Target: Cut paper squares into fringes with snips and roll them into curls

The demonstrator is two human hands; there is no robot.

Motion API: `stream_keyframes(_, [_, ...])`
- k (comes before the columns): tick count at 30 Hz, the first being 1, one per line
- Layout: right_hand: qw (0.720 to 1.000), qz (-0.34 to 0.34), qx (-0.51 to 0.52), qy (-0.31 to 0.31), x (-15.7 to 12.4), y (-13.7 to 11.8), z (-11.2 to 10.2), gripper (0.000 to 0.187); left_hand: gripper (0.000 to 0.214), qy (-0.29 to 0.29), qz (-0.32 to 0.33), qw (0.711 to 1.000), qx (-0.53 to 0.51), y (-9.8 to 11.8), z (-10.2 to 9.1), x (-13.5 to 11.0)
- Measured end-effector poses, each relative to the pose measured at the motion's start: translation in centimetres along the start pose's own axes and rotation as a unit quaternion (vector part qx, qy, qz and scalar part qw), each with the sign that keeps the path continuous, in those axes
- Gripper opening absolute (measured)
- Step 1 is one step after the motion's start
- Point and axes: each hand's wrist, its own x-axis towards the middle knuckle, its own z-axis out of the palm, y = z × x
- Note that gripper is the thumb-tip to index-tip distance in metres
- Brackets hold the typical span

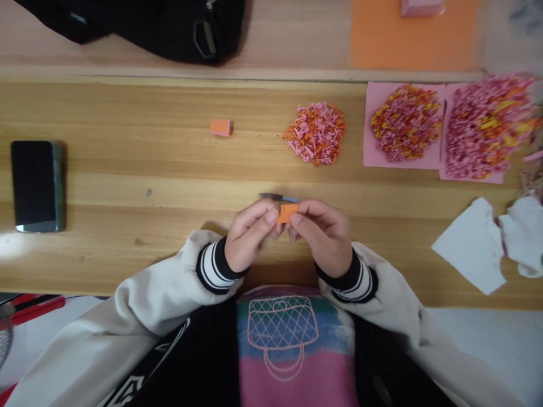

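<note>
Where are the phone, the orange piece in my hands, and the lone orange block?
phone [36,186], head view, middle of its dark screen.
orange piece [287,212], head view, middle of its visible face.
orange block [221,127], head view, centre of its top.

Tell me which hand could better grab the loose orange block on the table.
Probably the left. The orange block lies beyond the left hand, on its side; the right hand would have to cross over. Both pinch an orange piece.

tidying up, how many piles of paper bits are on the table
3: left pile on bare wood, middle pile and right pile on pink sheets; more may be cut off right.
</note>
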Motion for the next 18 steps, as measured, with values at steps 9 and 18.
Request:
stream_keyframes(9, [1.0, -0.002, -0.001, -0.003, -0.05, 0.25, -0.03, 0.019, 0.029, 0.003, -0.013, 1.0, 0.019, 0.15, 0.19, 0.08])
stream_keyframes(18, [1.0, 0.006, -0.023, -0.006, -0.15, 0.34, -0.26, 0.02, 0.03, 0.001, 0.03, 0.991, 0.133, 0.87, 0.21, 0.32])
